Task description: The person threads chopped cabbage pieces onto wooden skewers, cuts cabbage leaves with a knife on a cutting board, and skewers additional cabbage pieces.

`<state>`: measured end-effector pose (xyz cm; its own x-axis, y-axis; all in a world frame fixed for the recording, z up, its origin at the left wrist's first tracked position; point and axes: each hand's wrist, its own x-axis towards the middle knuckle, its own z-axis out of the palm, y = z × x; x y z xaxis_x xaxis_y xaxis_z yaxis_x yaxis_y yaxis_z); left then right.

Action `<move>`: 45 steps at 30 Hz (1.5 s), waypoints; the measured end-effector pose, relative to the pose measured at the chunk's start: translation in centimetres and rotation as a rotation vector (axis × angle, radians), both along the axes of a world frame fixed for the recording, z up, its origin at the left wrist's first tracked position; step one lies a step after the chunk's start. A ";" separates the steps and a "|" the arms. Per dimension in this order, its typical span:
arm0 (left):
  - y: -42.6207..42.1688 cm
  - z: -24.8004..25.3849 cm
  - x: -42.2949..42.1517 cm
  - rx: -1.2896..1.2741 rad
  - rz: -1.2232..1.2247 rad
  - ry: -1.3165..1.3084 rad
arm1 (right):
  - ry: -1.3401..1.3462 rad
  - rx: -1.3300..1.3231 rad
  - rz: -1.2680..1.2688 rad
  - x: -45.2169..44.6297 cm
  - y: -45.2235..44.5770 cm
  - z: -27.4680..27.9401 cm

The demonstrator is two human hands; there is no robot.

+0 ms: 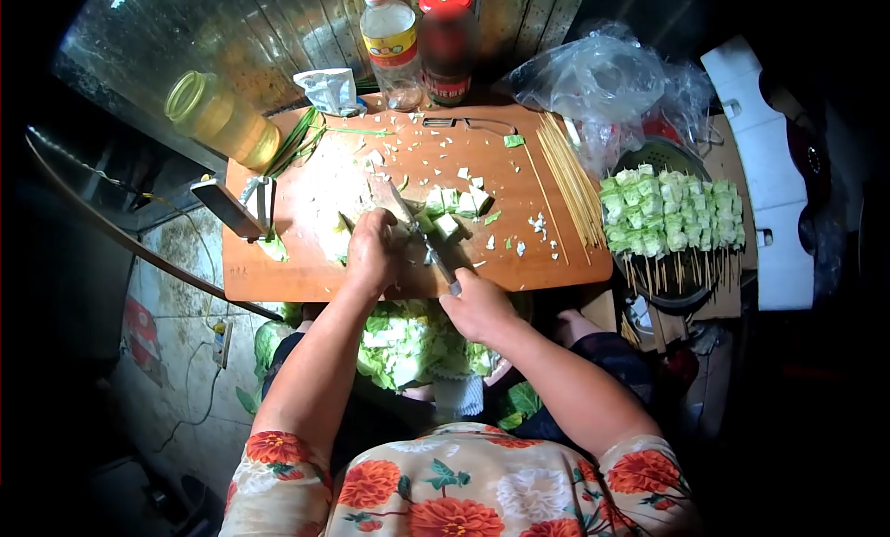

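Note:
My right hand [477, 305] grips a knife [436, 257] by its handle, with the blade angled up and left across the wooden board [306, 277]. My left hand [373, 248] is closed, its fingers curled down on cabbage beside the blade; what lies under them is mostly hidden. Cut cabbage pieces [447, 225] touch or lie close to the knife. Just beyond sits a short row of cabbage chunks [454, 201]. Below the board's near edge, between the knees, is a heap of loose cut cabbage [408, 342].
Bare bamboo skewers [567, 180] lie along the board's right side. Cabbage skewers [672, 212] rest over a dark pan at right, near a clear plastic bag [593, 83]. A jar of yellowish liquid [222, 120], a phone [227, 208] and bottles [389, 50] stand around the board.

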<state>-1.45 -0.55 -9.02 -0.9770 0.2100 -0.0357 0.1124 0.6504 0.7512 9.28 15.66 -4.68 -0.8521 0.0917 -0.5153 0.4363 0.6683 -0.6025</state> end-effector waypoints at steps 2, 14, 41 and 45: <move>0.3 0.0 -0.8 0.010 0.027 0.024 | -0.034 -0.033 -0.001 -0.3 0.4 1.0; -1.1 3.9 -3.0 0.022 0.094 -0.031 | 0.157 -0.133 -0.047 0.3 0.6 4.8; -8.4 3.6 -1.5 -0.048 0.116 -0.805 | 0.072 -0.219 0.136 2.5 -2.7 3.8; -8.0 3.4 -0.5 0.146 0.190 -1.018 | 0.001 -0.211 0.152 2.6 -3.3 4.0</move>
